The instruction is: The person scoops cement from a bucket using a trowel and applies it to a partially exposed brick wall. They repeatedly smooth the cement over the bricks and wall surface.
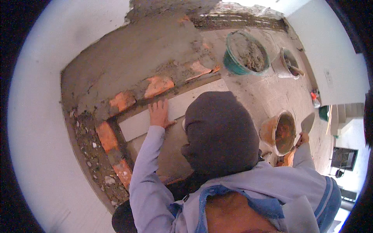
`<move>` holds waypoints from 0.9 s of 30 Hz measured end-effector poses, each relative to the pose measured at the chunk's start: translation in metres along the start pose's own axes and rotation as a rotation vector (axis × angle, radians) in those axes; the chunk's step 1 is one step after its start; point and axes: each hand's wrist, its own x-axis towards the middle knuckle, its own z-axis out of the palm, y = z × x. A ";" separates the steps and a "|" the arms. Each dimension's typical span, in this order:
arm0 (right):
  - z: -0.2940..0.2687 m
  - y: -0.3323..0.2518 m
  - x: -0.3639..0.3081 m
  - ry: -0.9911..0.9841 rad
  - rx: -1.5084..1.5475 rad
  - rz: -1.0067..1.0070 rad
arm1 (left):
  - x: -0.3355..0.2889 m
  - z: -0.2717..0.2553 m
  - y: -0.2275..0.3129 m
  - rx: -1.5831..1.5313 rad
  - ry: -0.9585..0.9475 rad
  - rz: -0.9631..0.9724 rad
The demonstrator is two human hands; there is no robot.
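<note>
My left hand (158, 113) lies flat with its fingers spread on a long, pale rectangular slab (136, 126). The slab runs beside a row of orange bricks (158, 86) set in grey mortar (132, 54). Out to the right, my right hand (303, 138) is closed round the handle of a trowel (308, 123), whose blade points up and away. Beside the trowel a mortar-stained bucket (268, 132) leans toward it. My dark-clothed knee (221, 132) hides part of the slab and the ground below it.
A green tub (235, 64) heaped with grey mortar stands at the far right. Behind it is a pale bucket (280, 64) with a wooden handle sticking out. Rubble (93, 155) lines the left wall (42, 128). An orange brick piece (288, 158) lies by the near bucket.
</note>
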 end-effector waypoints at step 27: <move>0.117 -0.555 0.043 -0.044 1.145 -0.233 | 0.036 -0.146 -0.054 -0.020 0.240 -0.085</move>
